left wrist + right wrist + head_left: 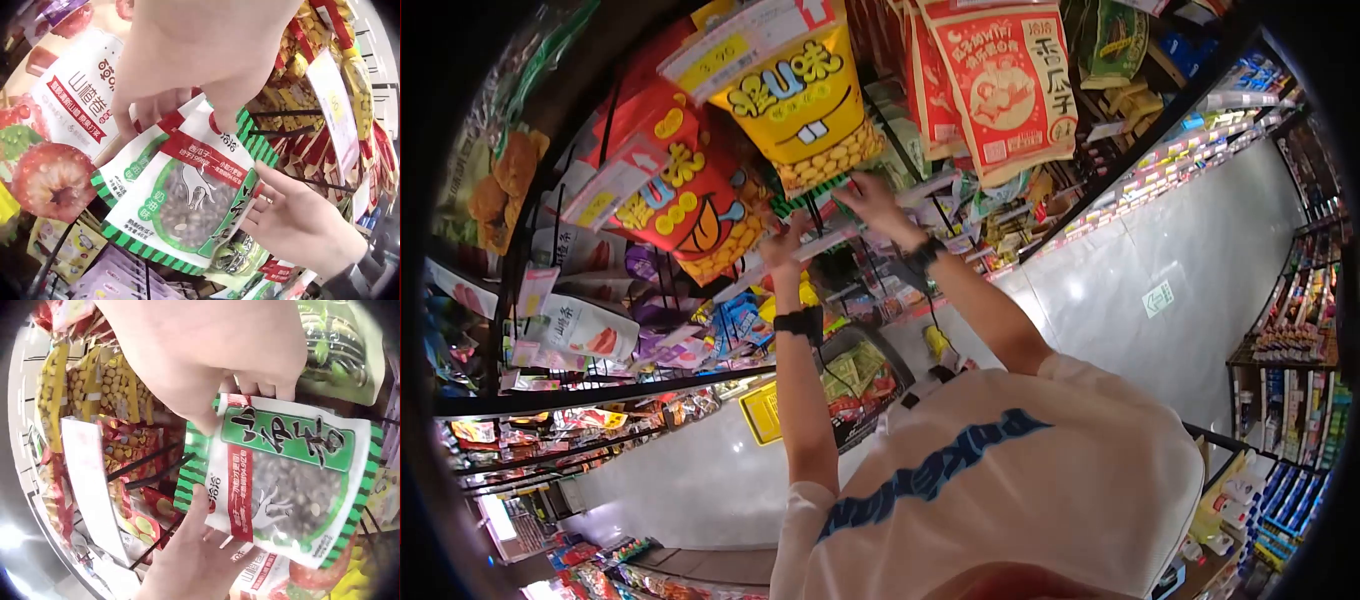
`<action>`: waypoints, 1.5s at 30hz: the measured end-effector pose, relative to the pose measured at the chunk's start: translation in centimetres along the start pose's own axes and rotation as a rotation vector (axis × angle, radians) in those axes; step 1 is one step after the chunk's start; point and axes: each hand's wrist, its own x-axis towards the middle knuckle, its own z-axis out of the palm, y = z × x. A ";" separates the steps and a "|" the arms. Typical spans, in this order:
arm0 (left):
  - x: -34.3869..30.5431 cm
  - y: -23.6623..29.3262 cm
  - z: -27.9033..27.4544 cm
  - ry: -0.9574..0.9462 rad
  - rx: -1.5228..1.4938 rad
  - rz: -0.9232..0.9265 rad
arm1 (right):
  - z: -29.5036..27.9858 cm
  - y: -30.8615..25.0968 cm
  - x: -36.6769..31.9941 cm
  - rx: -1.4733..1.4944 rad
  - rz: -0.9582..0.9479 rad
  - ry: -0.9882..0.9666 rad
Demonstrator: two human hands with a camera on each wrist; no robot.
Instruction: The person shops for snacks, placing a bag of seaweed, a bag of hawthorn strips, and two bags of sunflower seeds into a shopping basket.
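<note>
Both hands hold a white and green bag of watermelon seeds (200,194) with striped ends and a clear window. At its top end, my left hand (200,56) pinches the bag, thumb in front. My right hand (306,222) grips the side edge, its fingers partly hidden behind the bag. A second bag of the same kind lies behind the first in the left wrist view. From the head, my left hand (783,250) and right hand (878,205) reach under hanging snack bags, which hide most of the seed bag.
Black metal pegs (287,122) stick out close to the hands. Yellow (800,110) and red (690,205) snack bags hang above, with a red sunflower seed bag (1005,90) to their right. A basket (855,385) with goods stands below, beside the aisle floor (1120,290).
</note>
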 end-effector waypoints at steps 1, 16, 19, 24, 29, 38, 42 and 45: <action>0.4 -1.3 0.0 -0.024 -0.343 -0.006 | -0.6 -0.4 -1.2 0.120 -0.133 0.018; -21.5 -12.4 -7.4 0.138 -0.051 0.020 | -17.3 2.4 -20.5 0.057 0.038 -0.064; -27.2 -11.3 -7.5 0.174 -0.167 -0.007 | -20.2 -0.6 -26.2 -0.152 0.167 -0.165; -35.7 -12.1 -4.7 0.119 -0.143 -0.012 | -23.8 -1.5 -34.3 -0.193 0.167 -0.432; -43.4 -7.3 -1.9 -0.039 -0.058 -0.197 | -27.7 -3.3 -39.0 -0.146 0.171 -0.402; -51.2 -13.9 0.0 0.153 -0.122 -0.283 | -35.7 -0.7 -41.6 -0.261 0.131 -0.483; -53.0 -13.1 3.3 0.190 -0.046 -0.413 | -41.7 -1.1 -42.1 -0.256 0.155 -0.396; -53.1 -13.1 6.6 0.147 -0.010 -0.328 | -46.3 -0.1 -42.9 -0.205 0.254 -0.370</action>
